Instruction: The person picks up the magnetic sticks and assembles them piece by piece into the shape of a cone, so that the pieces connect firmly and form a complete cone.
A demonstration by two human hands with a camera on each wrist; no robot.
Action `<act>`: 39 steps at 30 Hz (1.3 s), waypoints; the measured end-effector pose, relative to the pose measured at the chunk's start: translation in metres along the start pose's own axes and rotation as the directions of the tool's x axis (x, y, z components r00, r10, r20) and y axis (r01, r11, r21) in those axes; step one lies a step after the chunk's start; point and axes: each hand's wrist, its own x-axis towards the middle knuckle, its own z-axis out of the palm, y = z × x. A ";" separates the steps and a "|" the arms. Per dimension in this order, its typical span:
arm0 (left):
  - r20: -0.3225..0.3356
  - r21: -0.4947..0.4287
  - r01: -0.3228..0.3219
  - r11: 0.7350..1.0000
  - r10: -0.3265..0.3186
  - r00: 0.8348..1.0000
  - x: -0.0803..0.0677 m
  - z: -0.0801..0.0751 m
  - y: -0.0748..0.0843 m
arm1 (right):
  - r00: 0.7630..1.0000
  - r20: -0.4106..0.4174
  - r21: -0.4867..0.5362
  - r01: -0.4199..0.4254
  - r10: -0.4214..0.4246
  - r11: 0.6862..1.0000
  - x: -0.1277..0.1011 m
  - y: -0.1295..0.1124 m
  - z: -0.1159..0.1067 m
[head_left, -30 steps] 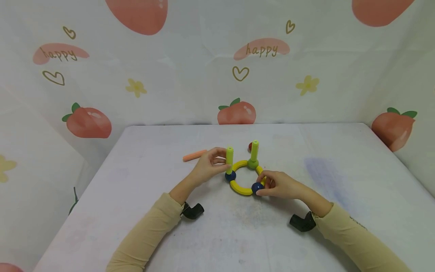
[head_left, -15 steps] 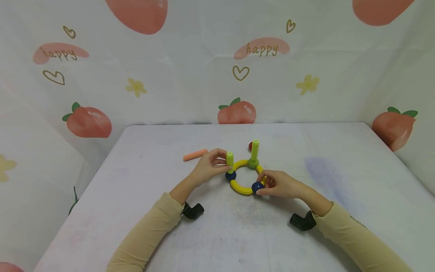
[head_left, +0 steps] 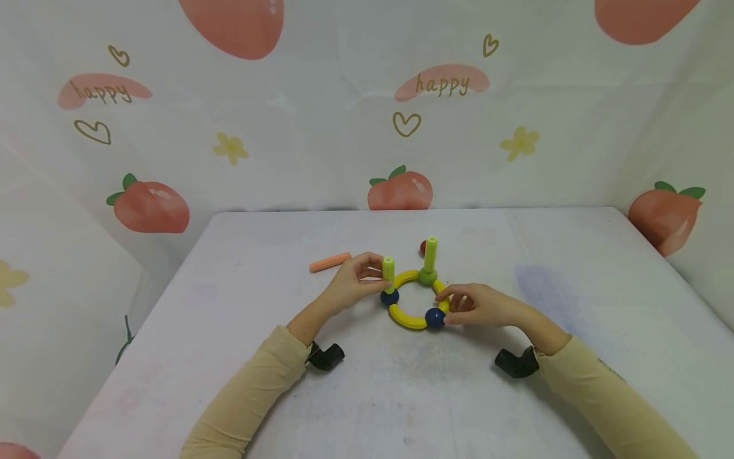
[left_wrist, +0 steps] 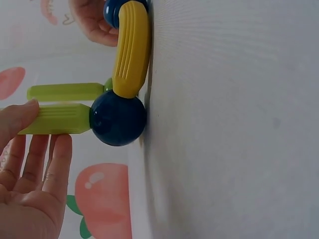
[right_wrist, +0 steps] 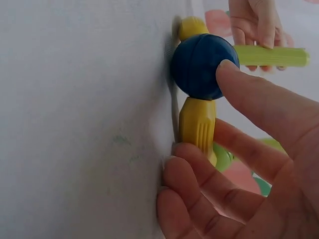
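Observation:
A ring of yellow curved pieces point(head_left: 406, 319) joined by balls lies on the table. My left hand point(head_left: 375, 273) pinches a light-green stick point(head_left: 388, 273) that stands on the left blue ball point(head_left: 389, 297). In the left wrist view my thumb and fingers flank that stick point(left_wrist: 55, 118) above the ball point(left_wrist: 118, 118). My right hand point(head_left: 450, 306) holds the near blue ball point(head_left: 434, 317). Its thumb presses the ball point(right_wrist: 199, 64) and its fingers curl beside a yellow piece point(right_wrist: 197, 124). A second green stick point(head_left: 430, 254) stands on a green ball point(head_left: 426, 276) at the ring's far side.
An orange stick point(head_left: 329, 261) lies left of the ring, and a red ball point(head_left: 422, 247) sits just behind it. The white table point(head_left: 573, 357) is backed by printed cloth walls on three sides.
The left hand lowered the green stick onto the left blue ball. The right hand and wrist shifted slightly right and away, still at the near blue ball.

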 end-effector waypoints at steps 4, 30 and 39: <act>-0.008 0.025 0.001 1.000 -0.001 1.000 0.000 0.000 -0.001 | 1.000 -0.010 0.023 0.009 -0.009 1.000 0.000 0.000 0.002; -0.088 0.104 0.073 0.992 -0.064 0.994 0.004 0.002 0.004 | 0.993 -0.078 0.043 0.092 -0.089 0.995 -0.005 -0.009 0.021; -0.094 0.108 0.095 0.990 -0.085 0.992 0.009 0.001 -0.004 | 0.969 -0.244 0.148 -0.001 0.038 0.989 0.002 0.002 0.010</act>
